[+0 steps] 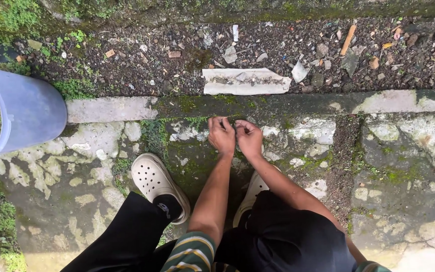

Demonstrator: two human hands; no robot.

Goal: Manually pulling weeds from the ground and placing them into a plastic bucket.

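Squatting, I reach down to a mossy patch [190,151] on cracked concrete paving. My left hand [221,135] has its fingers curled and pinched at the moss along the kerb edge [197,107]. My right hand [248,137] is right beside it, fingers also pinched at the same green strip. What, if anything, lies between the fingertips is too small to tell. My feet in white perforated clogs [154,181] stand on either side of my arms, with black trousers below.
A pale blue bucket [23,113] holding green plant matter stands at the left. Beyond the kerb lies dark gravelly soil with stones, debris and a white broken strip [245,81]. Moss fills the paving cracks to the right [388,174].
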